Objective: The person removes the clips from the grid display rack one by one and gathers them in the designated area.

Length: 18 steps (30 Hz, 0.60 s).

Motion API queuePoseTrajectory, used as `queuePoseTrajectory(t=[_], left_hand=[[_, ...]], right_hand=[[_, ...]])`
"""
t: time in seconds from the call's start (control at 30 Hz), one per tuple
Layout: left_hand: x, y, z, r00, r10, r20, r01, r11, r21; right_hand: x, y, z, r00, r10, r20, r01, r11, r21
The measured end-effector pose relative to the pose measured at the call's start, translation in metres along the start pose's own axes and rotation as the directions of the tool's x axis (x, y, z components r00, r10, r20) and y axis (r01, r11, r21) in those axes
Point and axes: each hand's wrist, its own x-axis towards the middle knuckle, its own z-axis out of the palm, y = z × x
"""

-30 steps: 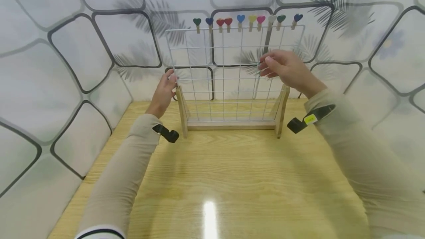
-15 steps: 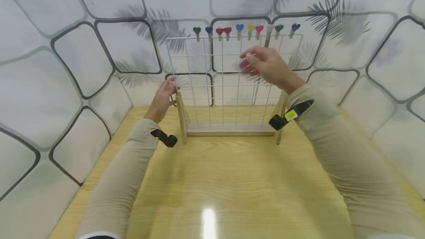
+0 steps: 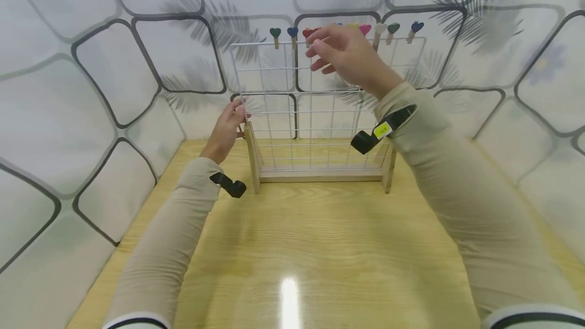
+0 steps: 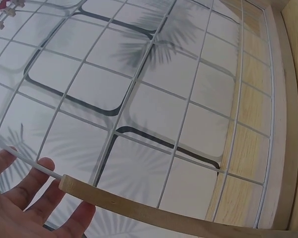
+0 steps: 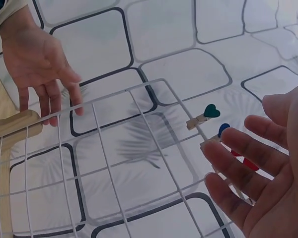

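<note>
A white wire grid panel [image 3: 311, 129] stands upright in a wooden stand [image 3: 320, 178]. Along its top edge sit several heart-topped clothespins, among them a green one [image 3: 275, 32], a dark blue one [image 3: 292, 32] and a pink one [image 3: 365, 29]. My left hand [image 3: 226, 128] touches the panel's left side; its fingertips lie at the side wire just above the wooden upright [image 4: 114, 202] in the left wrist view. My right hand [image 3: 349, 57], fingers apart and slightly bent, is raised before the top edge with nothing in it. It hides the middle clothespins in the head view.
The wood-grain tabletop [image 3: 292, 232] stretches in front of the stand. Behind and at both sides rise pale walls [image 3: 82, 95] with dark rounded outlines and leaf prints. Black cameras are strapped to both wrists.
My right hand has moved left and up, from the grid's right part to the clothespins in the middle of the top edge. The left hand stays at the left side.
</note>
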Motion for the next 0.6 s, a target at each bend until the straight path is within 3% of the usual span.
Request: queuePoseTrajectory(t=[0.33, 0.6], left_hand=[[-0.002, -0.002, 0.0, 0.999, -0.031, -0.027, 0.03, 0.999, -0.038], [-0.004, -0.001, 0.0, 0.998, -0.049, -0.032, 0.048, 0.999, -0.023]], right_hand=[[0.026, -0.021, 0.011, 1.0, -0.011, 0.014, 0.011, 1.0, -0.011], [0.043, -0.032, 0.02, 0.999, 0.034, -0.002, -0.034, 0.998, -0.06]])
